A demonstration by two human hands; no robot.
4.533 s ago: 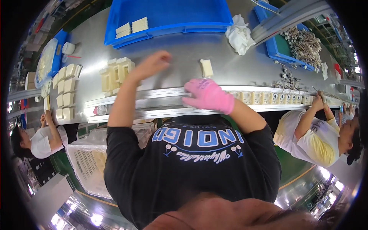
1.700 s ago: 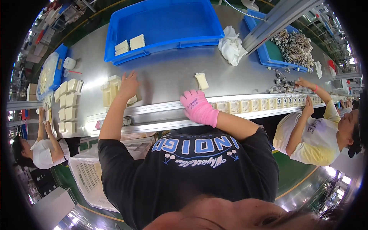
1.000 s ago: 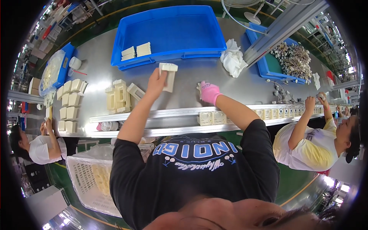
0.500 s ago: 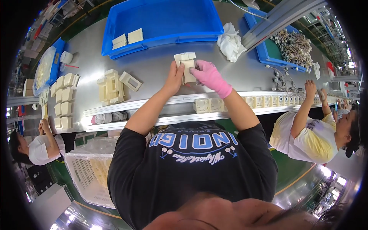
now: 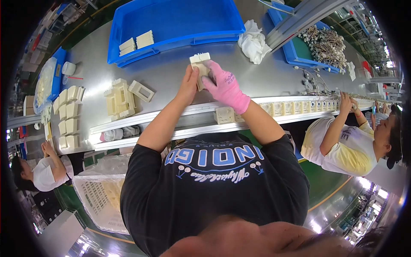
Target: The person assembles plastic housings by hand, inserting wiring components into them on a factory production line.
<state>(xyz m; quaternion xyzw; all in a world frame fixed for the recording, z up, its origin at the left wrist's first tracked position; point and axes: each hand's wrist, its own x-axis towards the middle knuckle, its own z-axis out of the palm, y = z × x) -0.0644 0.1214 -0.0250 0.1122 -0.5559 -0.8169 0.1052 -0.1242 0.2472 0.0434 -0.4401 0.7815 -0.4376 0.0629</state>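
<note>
- Left hand (image 5: 189,83), bare, and right hand (image 5: 223,83), in a pink glove, are together, both clamped on one cream plastic box (image 5: 200,64) held above the middle of the grey workbench (image 5: 171,68).
- Box sits between the two hands, its top sticking up past the fingertips.
- Just below the hands, along the near edge of the workbench, a metal rail (image 5: 180,116) carries a single cream box (image 5: 224,115) and, further right, a row of cream boxes (image 5: 299,106).
- Left of the hands: a cluster of cream boxes (image 5: 118,98) with one loose frame-like piece (image 5: 141,91) beside it.
- Far edge: big blue bin (image 5: 175,21), a few cream parts (image 5: 137,42) in its left corner.
- White rag (image 5: 253,40) to the right of the bin, then a smaller blue tray (image 5: 306,47) of wired parts.
- Left end of the workbench: column of cream boxes (image 5: 68,115).
- A co-worker (image 5: 346,141) in a yellow-white shirt works at the right end; another person (image 5: 43,171) at the left end.
</note>
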